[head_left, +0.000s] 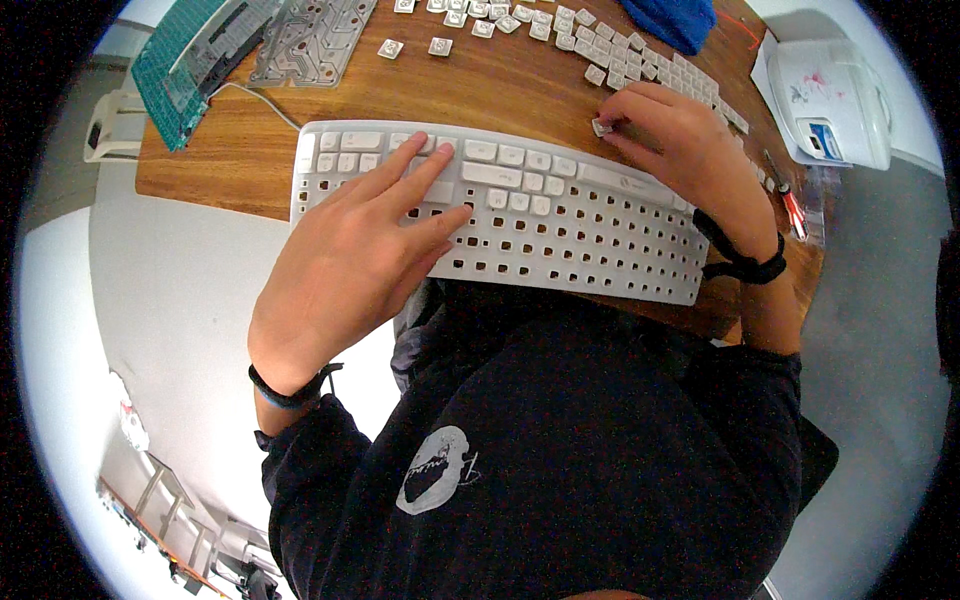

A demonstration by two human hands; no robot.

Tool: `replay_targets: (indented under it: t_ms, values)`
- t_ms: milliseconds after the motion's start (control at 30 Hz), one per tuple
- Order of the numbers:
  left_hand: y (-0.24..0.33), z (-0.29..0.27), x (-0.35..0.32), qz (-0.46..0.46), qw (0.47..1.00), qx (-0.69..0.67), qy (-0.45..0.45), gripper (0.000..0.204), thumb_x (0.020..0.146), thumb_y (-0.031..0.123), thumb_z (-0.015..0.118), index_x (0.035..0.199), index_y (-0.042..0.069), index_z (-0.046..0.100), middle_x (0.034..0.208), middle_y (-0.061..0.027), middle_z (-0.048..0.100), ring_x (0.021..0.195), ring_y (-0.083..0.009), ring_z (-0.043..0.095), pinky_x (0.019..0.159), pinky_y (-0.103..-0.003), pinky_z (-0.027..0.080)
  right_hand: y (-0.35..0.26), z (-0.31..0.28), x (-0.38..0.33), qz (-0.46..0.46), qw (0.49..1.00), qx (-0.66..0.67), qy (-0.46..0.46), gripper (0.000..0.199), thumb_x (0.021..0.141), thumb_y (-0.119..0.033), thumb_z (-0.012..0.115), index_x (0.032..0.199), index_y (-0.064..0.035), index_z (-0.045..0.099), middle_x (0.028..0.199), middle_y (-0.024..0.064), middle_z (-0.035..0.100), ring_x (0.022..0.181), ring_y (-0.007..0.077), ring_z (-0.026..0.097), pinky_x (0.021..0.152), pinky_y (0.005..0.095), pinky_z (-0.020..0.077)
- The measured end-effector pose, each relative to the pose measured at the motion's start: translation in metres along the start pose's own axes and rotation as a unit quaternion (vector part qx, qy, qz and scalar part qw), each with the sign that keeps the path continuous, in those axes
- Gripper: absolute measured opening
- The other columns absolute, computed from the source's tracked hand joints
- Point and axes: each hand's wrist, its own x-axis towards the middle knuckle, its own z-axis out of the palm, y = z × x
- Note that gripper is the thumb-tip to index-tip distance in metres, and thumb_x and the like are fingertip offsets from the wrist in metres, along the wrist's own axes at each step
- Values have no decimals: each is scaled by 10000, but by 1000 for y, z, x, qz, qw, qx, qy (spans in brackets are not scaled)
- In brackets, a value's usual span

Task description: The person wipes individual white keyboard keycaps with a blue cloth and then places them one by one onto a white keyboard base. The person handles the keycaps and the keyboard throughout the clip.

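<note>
A white keyboard frame (588, 240) lies along the table's near edge, tilted slightly down to the right. Some white keycaps (492, 175) are fitted along its upper rows; the lower rows show bare square holes. My left hand (345, 250) rests over the frame's left part with its fingers spread, fingertips touching the keycaps near the top. Just beyond the frame's far edge, my right hand (675, 140) pinches a small white keycap (600, 128) between thumb and fingers, close above the wood.
Loose keycaps (597, 75) lie scattered at the back. Far left are a green cutting mat (150, 90), a printed circuit sheet (315, 45) and a cable (258, 96). A blue cloth (675, 20), a white plastic container (845, 90) and a red-handled screwdriver (795, 215) are on the right.
</note>
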Motion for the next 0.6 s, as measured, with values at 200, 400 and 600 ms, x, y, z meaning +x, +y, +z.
replay_targets:
  t_ms: [200, 400, 600]
  values:
    - [-1, -1, 0, 1, 1000, 5, -6, 398, 918, 138, 816, 1311, 197, 815, 1670, -118, 562, 1548, -368, 524, 1155, -477, 562, 0, -1, -1, 13, 1000, -6, -7, 170, 1014, -191, 760, 1112, -80, 676, 1055, 131, 720, 1001, 389, 727, 826, 491, 611]
    - [-1, -1, 1, 0, 1000, 6, -5, 405, 924, 146, 812, 1324, 207, 814, 1669, -113, 563, 1548, -363, 525, 1155, -476, 562, 4, -4, -2, 11, 1000, 22, -16, 171, 991, -162, 765, 1124, -94, 682, 1084, 123, 713, 1006, 381, 726, 819, 476, 609]
    - [-1, -2, 0, -1, 1000, 2, -5, 386, 925, 165, 813, 1310, 195, 815, 1670, -111, 562, 1549, -366, 522, 1155, -479, 562, -7, -13, 4, -1, 1000, -3, 6, 218, 960, -132, 782, 1149, -79, 687, 1120, 119, 702, 1028, 371, 730, 844, 452, 613]
